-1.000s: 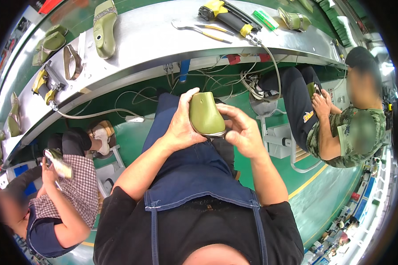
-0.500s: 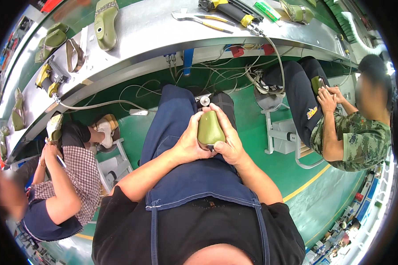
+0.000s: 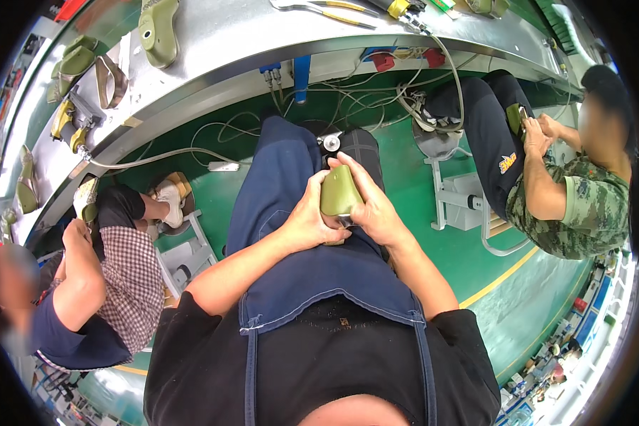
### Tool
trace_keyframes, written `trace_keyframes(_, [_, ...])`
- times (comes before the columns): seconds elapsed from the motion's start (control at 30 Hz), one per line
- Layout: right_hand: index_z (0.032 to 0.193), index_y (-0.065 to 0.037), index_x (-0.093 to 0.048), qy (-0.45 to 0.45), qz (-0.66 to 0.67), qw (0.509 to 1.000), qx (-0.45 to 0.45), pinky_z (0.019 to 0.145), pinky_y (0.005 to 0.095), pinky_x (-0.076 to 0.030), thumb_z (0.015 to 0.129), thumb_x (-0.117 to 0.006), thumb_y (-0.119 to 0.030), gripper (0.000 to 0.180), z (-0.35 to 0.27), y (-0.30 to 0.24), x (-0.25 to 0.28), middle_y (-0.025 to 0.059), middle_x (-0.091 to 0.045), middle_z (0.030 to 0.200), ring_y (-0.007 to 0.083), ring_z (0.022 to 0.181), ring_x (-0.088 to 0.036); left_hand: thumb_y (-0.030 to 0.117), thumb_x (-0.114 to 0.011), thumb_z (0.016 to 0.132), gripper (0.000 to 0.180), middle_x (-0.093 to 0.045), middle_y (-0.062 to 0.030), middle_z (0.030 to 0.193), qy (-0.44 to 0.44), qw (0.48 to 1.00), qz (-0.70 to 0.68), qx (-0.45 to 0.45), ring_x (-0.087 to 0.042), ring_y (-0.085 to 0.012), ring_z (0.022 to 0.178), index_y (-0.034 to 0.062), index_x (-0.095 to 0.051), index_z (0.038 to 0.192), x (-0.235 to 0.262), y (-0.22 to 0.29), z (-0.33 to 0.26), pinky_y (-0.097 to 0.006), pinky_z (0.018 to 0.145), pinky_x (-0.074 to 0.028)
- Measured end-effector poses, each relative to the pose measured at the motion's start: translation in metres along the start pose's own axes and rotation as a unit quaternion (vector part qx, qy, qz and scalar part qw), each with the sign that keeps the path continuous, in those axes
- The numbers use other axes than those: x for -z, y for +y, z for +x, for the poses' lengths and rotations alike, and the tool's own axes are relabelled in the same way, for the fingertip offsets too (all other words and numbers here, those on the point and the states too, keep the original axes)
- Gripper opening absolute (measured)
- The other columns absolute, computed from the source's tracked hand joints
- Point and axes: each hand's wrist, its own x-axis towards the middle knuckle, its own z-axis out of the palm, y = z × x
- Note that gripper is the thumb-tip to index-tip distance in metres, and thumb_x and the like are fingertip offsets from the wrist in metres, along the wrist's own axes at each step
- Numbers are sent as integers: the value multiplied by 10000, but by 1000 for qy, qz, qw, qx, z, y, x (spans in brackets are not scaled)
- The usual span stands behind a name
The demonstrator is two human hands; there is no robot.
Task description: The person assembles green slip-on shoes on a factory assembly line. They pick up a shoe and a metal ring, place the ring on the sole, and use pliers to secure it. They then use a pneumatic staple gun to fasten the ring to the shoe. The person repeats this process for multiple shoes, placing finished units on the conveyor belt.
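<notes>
Above my lap I hold a green shoe last (image 3: 339, 190) between both hands, its smooth rounded end facing up and a metal-coloured plate at its lower edge. My left hand (image 3: 307, 219) is wrapped round its left side, fingers partly hidden behind it. My right hand (image 3: 376, 214) closes on the right side, its thumb near the lower edge and its fingers along the far side. Just beyond the last, a round metal peg (image 3: 331, 143) stands between my knees. The underside of the last is hidden.
A metal workbench (image 3: 220, 42) curves across the far side, with a shoe last (image 3: 159, 35), pincers (image 3: 326, 10) and a yellow-black power tool (image 3: 69, 128) on it. Hoses (image 3: 170, 153) hang below. Seated co-workers are at left (image 3: 85, 298) and right (image 3: 568, 192), each handling a last.
The last has tilted in my hands, so its top looks shorter. My right thumb has shifted up along its side. The whole view has shifted slightly, with the bench now higher in it.
</notes>
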Motion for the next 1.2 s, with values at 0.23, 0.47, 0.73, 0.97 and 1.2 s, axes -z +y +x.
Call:
trace_keyframes(0.23, [1649, 15, -251, 17, -48, 997, -58, 1232, 411, -314, 895, -763, -424, 1012, -6, -15, -4, 206, -398, 1613, 289, 1495, -403, 128, -938, 680, 1211, -433, -174, 1450, -9, 1000, -8, 12, -501, -277, 1340, 81, -135, 1585, -2, 2, -2, -411, 1097, -481])
trace_keyframes(0.47, [1622, 6, -319, 27, 3, 998, -51, 1223, 405, -345, 885, -744, -448, 964, 2, -16, -8, 182, -433, 1591, 284, 1494, -411, 132, -963, 662, 1234, -418, -175, 1483, -13, 1000, -18, 12, -490, -284, 1372, 80, -156, 1593, 5, 7, 1, -419, 1119, -463])
trace_keyframes(0.73, [1625, 44, -309, -47, 58, 995, 59, 1294, 474, -205, 901, -696, -691, 1102, -1, -42, -1, 208, -307, 1692, 320, 1598, -249, 144, -1014, 627, 1231, -483, -192, 1437, 41, 952, 140, -270, -564, -329, 1288, 86, -223, 1568, 27, 38, 14, -449, 1072, -488])
trace_keyframes(0.97, [1620, 19, -352, -65, 11, 992, 110, 1300, 456, -187, 827, -838, -588, 1110, 3, -66, -4, 198, -288, 1708, 330, 1605, -235, 63, -961, 635, 1078, -504, -230, 1408, 86, 853, 236, -457, -554, -419, 1256, 43, -331, 1510, 51, 70, 43, -480, 1037, -497])
trace_keyframes(1.2, [1635, 10, -310, -61, -148, 977, 140, 1294, 447, -202, 772, -884, -581, 1193, 9, -66, -11, 194, -290, 1708, 337, 1597, -253, 134, -986, 640, 1138, -470, -201, 1424, 49, 890, 214, -400, -554, -358, 1276, 78, -280, 1530, 51, 61, 33, -460, 1072, -468])
